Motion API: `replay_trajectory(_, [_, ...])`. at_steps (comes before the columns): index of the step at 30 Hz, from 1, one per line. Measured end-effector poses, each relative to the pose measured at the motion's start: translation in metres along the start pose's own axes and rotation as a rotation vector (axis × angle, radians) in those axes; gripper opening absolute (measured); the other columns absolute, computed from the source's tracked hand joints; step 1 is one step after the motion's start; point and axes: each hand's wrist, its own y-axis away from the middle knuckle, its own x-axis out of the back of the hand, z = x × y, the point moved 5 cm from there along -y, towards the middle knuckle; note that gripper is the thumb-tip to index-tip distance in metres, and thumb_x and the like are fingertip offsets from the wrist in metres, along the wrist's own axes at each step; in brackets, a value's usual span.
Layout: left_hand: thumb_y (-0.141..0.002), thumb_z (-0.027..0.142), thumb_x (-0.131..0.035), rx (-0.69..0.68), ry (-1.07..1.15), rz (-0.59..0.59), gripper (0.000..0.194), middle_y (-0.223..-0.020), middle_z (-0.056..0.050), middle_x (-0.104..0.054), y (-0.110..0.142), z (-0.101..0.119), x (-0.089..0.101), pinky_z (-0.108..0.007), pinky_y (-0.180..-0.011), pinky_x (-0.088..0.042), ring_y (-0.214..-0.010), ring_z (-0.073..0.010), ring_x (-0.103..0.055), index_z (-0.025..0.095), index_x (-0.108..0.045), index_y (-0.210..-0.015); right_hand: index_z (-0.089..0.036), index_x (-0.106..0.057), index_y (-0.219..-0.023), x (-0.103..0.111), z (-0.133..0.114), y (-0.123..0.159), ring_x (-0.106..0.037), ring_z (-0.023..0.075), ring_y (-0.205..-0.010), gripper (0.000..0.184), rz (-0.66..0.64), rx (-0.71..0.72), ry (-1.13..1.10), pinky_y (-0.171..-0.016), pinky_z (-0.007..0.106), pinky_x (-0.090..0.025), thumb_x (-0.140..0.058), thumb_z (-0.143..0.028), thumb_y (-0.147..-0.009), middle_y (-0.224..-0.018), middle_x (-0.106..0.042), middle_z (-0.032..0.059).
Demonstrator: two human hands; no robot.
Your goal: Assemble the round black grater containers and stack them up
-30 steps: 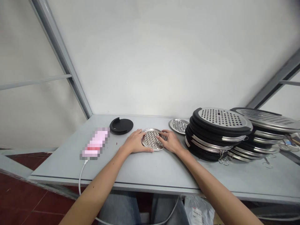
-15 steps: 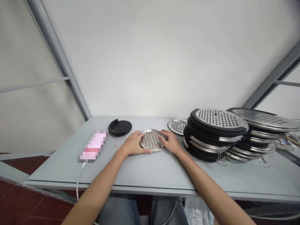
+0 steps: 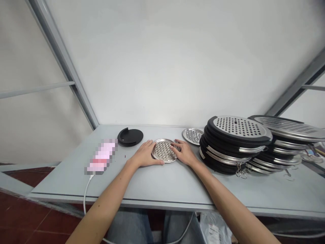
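Cupping a round silver metal grater (image 3: 164,151) lying flat, teeth up, we've got our left hand (image 3: 144,154) and right hand (image 3: 186,153) fingers apart.

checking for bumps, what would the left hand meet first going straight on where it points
Probably the round metal grater plate, its rim seemingly touching the left hand; depth is unclear.

The round, silver metal grater disc (image 3: 164,151) is patterned with raised teeth, the round plastic holder (image 3: 133,136) is plain black, and the flat tabletop (image 3: 162,188) pale grey.
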Motion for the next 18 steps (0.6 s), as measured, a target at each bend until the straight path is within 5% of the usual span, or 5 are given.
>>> replay_trajectory(18, [-0.057, 0.076, -0.066, -0.025, 0.012, 0.015, 0.116, -0.154, -0.015, -0.027, -0.002, 0.0, -0.001, -0.047, -0.117, -0.02, -0.142, -0.0348, -0.022, 0.018, -0.024, -0.147, -0.019, -0.074, -0.106, 0.003, -0.003, -0.012, -0.036, 0.03, -0.136, 0.048, -0.072, 0.099, 0.026, -0.11, 0.045, -0.031, -0.052, -0.056, -0.085, -0.131, -0.058, 0.012])
